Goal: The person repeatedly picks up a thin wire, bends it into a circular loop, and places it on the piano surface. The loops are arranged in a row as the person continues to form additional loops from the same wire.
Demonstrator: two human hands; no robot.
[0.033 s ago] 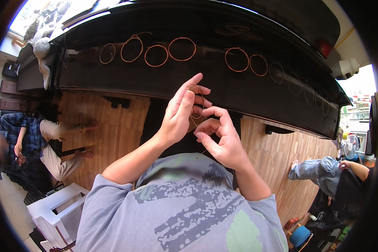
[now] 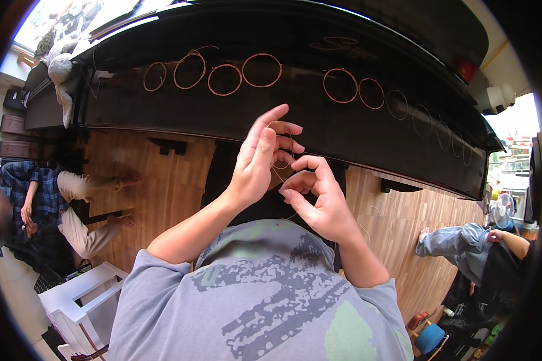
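A thin, pale gold wire string [image 2: 277, 175] hangs in a small loop between my hands, just off the near edge of a black glossy surface [image 2: 180, 111]. My left hand [image 2: 254, 159] holds the loop with its thumb and curled fingers, while the index finger points up and away. Beside it on the right, my right hand [image 2: 320, 201] is curled, its fingers and thumb closing on the same string. Part of the string is hidden behind the fingers. Beyond my hands lie copper-coloured string coils [image 2: 225, 95], flat in a row.
Farther right, several thinner dark coils [image 2: 397, 90] continue the row. A person in a plaid shirt [image 2: 21, 186] sits at left, another in light jeans [image 2: 457, 248] at right. A white stool-like frame [image 2: 72, 301] stands at lower left, over a wooden floor [image 2: 391, 240].
My right hand has shifted very slightly, and the string between the hands has moved a little with it. The coils lie as before.
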